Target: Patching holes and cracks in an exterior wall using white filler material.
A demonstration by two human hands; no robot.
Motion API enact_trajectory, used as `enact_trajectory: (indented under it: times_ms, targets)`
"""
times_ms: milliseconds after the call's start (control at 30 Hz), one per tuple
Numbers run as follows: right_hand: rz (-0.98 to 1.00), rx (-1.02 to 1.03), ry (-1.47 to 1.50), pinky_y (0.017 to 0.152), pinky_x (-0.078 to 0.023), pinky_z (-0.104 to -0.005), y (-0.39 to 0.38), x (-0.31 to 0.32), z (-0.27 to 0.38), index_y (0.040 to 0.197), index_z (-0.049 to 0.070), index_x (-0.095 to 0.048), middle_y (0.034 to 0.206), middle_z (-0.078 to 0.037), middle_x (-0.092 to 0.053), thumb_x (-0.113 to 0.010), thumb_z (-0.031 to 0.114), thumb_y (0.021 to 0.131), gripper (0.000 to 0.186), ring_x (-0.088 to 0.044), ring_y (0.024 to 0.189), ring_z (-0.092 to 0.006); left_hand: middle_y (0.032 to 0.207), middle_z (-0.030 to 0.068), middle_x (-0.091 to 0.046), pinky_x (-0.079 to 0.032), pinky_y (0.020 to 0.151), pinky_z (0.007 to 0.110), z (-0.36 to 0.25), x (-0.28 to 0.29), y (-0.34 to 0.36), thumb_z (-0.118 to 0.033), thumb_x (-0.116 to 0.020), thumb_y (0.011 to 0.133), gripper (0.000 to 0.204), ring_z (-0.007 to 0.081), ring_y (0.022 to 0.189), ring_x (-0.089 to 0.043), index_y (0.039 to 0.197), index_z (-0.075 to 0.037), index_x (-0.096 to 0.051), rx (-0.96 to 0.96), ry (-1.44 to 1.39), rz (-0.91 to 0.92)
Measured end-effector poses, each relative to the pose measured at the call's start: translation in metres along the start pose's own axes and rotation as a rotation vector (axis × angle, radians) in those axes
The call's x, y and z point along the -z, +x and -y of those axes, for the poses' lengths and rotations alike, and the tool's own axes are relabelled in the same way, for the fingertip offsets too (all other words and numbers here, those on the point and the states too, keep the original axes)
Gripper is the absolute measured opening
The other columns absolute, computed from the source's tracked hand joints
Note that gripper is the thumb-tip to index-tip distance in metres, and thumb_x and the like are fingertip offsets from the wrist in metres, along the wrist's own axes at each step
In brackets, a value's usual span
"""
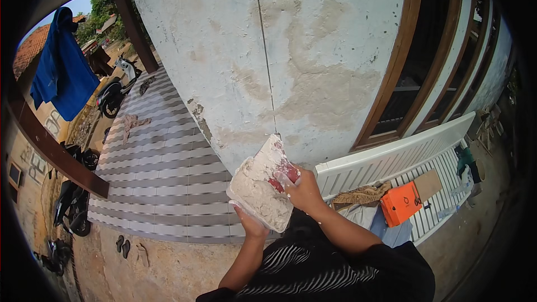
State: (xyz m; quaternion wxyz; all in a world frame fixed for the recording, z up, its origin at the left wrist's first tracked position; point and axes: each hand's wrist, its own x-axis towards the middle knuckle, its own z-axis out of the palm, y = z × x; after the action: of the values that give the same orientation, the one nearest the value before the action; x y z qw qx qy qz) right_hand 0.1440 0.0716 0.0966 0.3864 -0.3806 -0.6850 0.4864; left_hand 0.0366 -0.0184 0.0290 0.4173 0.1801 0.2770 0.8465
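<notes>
The left hand grips a shallow tub from its near left side, its fingers mostly hidden beneath. The right hand is closed around a red tool at the tub's right side, covering much of its handle. Pale paste smears both, so where the tool ends and the tub begins is hard to make out. They are in front of the patchy wall. Clutter hides part of the white slatted worktop; the picture's dark rim cuts off the windows.
</notes>
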Motion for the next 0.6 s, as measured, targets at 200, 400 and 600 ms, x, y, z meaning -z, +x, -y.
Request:
enact_trajectory:
  times_ms: [200, 400, 600]
  targets:
    - [-0.010, 0.124, -0.055, 0.073, -0.048, -0.0272, 0.010, 0.003, -0.015, 0.110, -0.005, -0.063, 0.093, -0.014, -0.071, -0.062, 0.003, 0.086, 0.026, -0.059, 0.082, -0.0075, 0.153, 0.0105, -0.028, -0.029, 0.112, 0.045, -0.005, 0.005, 0.004, -0.065, -0.022, 0.095, 0.077, 0.0321, 0.137, -0.034, 0.150, -0.012, -0.020, 0.108, -0.029, 0.071]
    - [0.112, 0.061, 0.108, 0.073, -0.050, -0.0309, 0.012, 0.015, 0.002, 0.114, -0.003, -0.061, 0.092, -0.024, -0.068, -0.060, 0.003, 0.083, 0.031, -0.066, 0.076, -0.0267, 0.152, 0.0104, -0.030, -0.030, 0.112, 0.046, -0.006, -0.001, 0.016, -0.065, -0.022, 0.095, 0.076, 0.0323, 0.137, -0.034, 0.150, -0.013, -0.023, 0.043, 0.010, 0.017]
    - [0.057, 0.069, -0.197, 0.069, -0.050, -0.0392, -0.013, 0.028, 0.004, 0.106, -0.002, -0.061, 0.083, -0.024, -0.065, -0.062, 0.009, 0.080, 0.028, -0.063, 0.075, -0.0397, 0.152, 0.0111, -0.029, -0.029, 0.112, 0.045, -0.006, -0.008, 0.026, -0.063, -0.022, 0.096, 0.074, 0.0328, 0.137, -0.033, 0.150, -0.012, -0.023, -0.008, -0.069, -0.030]
